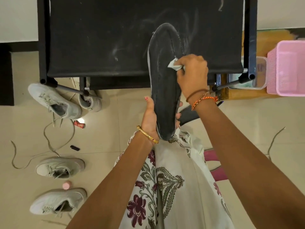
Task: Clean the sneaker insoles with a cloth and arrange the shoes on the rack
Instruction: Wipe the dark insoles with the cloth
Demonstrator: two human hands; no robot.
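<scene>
Head | left hand (pixel 149 119) fingers grip insole (pixel 165 83) heel | right hand (pixel 192 71) pinches cloth (pixel 173 64)

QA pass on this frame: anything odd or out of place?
Yes. Loose laces trail across the floor beside four scattered sneakers, and white smudges streak the rack's black top shelf.

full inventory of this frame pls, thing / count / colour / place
insole: 1, dark grey, centre, held over rack
cloth: 1, pale, bunched against insole
rack: 1, black fabric shelf, top
sneakers: 4, light grey, floor left, one partly under rack
loose laces: light grey, floor left and right
pink basket: 1, right edge
clear container: 1, beside basket
pink cap: 1, between the two nearest sneakers
left hand: grips insole heel
right hand: pinches cloth
</scene>
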